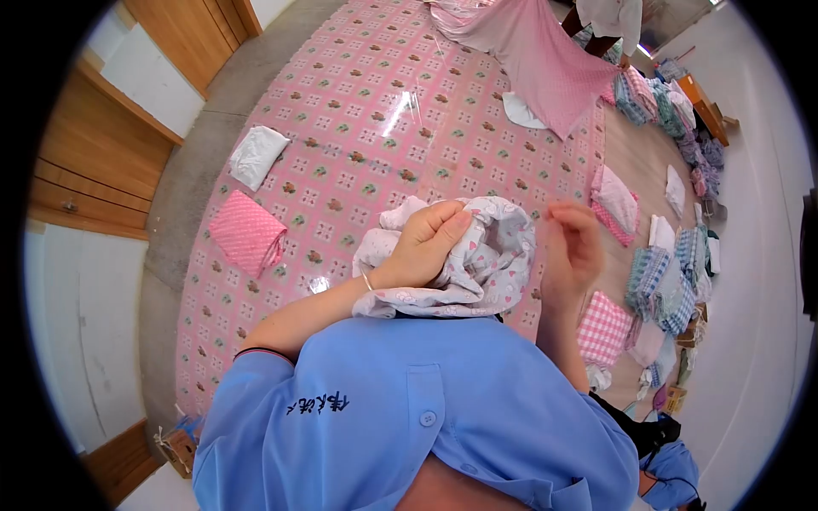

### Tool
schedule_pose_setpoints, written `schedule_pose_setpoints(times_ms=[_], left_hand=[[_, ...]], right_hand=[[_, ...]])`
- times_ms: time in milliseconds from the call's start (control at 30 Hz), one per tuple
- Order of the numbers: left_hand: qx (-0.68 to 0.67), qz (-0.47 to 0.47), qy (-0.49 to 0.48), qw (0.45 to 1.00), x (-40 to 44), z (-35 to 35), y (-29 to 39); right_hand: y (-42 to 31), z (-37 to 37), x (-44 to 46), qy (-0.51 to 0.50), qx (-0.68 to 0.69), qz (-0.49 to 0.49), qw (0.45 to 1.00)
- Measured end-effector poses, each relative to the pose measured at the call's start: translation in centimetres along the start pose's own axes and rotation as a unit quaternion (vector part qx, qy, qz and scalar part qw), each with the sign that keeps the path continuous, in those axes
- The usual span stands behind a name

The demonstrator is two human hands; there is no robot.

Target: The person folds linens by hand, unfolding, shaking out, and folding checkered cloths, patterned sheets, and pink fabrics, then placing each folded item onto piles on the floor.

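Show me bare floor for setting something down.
Widest bare patch: the flowered mat between the white bundle at left and the draped pink sheet. A smaller one lies between the folded pink cloth and the bunched heart-print cloth. Crowded: the right side, with piled checked cloths.

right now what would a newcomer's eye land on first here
The pink patterned floor covering fills the middle. In front of the blue shirt, the left hand grips a bunched heart-print cloth, the right hand beside it. At top right a pink sheet hangs by another person.
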State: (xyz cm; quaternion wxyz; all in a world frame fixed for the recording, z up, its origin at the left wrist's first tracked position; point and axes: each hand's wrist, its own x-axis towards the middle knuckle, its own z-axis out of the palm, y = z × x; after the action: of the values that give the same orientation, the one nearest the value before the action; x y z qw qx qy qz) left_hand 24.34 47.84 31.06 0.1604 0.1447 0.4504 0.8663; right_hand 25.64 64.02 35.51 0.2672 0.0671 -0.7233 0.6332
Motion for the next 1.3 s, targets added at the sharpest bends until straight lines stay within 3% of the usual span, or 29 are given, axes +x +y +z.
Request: schedule_pose_setpoints(times_ms=[33, 67, 133, 200, 267, 300, 333, 400, 433, 500, 533, 600, 700, 933, 1033, 1100, 1133, 1200, 1300], left_hand=[[0.001, -0.001, -0.001, 1.000, 0.1, -0.1, -0.2], [0.036, 0.016, 0.002, 0.999, 0.2, -0.3, -0.5], [0.072, 0.032, 0.003, 0.997, 0.3, -0.3, -0.6], [0.081, 0.048, -0.034, 0.995, 0.2, 0.1, -0.5], [0.143, 0.068, -0.056, 0.986, 0.0, -0.1, -1.0], [0.202, 0.090, -0.076, 0.972, -0.1, -0.1, -1.2], [0.203, 0.089, -0.078, 0.972, -0.3, 0.1, -1.2], [0.144, 0.032, -0.057, 0.987, -0.5, 1.0, -0.8], [0.144, 0.033, -0.057, 0.987, -0.6, 1.1, -0.5], [0.153, 0.064, -0.077, 0.983, -0.7, 1.2, -0.1], [0.153, 0.065, -0.077, 0.983, -0.8, 0.9, -0.2], [0.169, 0.059, -0.070, 0.981, -0.9, 0.2, -0.9], [0.177, 0.074, -0.058, 0.980, -1.2, 0.0, -1.2], [0.154, 0.066, -0.046, 0.985, -2.0, -0.1, -1.7], [0.150, 0.072, -0.024, 0.986, -2.1, 0.3, -1.4], [0.140, 0.045, 0.067, 0.987, -2.3, 0.7, -1.0], [0.139, 0.044, 0.067, 0.987, -2.2, 0.7, -1.1], [0.114, 0.076, 0.142, 0.980, -1.9, 0.3, -1.8], [0.102, 0.087, 0.107, 0.985, -2.1, 0.3, -2.0]], right_hand=[[-1.6, 0.3, 0.2, -0.001, 0.032, -0.088, 0.996], [-2.3, 0.2, 0.5, 0.001, 0.032, -0.088, 0.996], [-2.9, 0.1, 0.7, -0.290, -0.119, -0.062, 0.948], [-0.8, 0.2, 0.4, -0.342, -0.180, -0.004, 0.922], [1.3, 0.0, -0.3, -0.441, -0.320, 0.074, 0.835], [1.4, -0.2, -0.6, -0.482, -0.308, 0.100, 0.814], [1.7, -0.2, -1.0, -0.480, -0.308, 0.101, 0.815], [2.3, -0.4, -1.8, -0.472, -0.175, 0.203, 0.840], [2.2, -0.5, -2.0, -0.473, -0.175, 0.202, 0.840], [2.1, -0.4, -2.6, -0.433, -0.055, 0.294, 0.851], [2.1, -0.1, -3.2, -0.433, -0.055, 0.293, 0.851], [2.1, 1.0, -4.6, -0.332, 0.048, 0.292, 0.896], [1.6, 2.1, -5.4, -0.259, 0.031, 0.288, 0.922], [3.3, 1.2, -5.5, -0.338, -0.054, 0.257, 0.904], [2.3, 0.9, -5.2, -0.295, -0.023, 0.230, 0.927], [2.4, -1.2, -4.6, -0.251, -0.009, 0.181, 0.951], [1.9, -1.8, -4.1, -0.252, -0.009, 0.182, 0.951], [-0.2, -2.4, -2.5, -0.085, 0.147, 0.173, 0.970], [-1.5, -1.9, -1.7, -0.072, 0.250, 0.171, 0.950]])
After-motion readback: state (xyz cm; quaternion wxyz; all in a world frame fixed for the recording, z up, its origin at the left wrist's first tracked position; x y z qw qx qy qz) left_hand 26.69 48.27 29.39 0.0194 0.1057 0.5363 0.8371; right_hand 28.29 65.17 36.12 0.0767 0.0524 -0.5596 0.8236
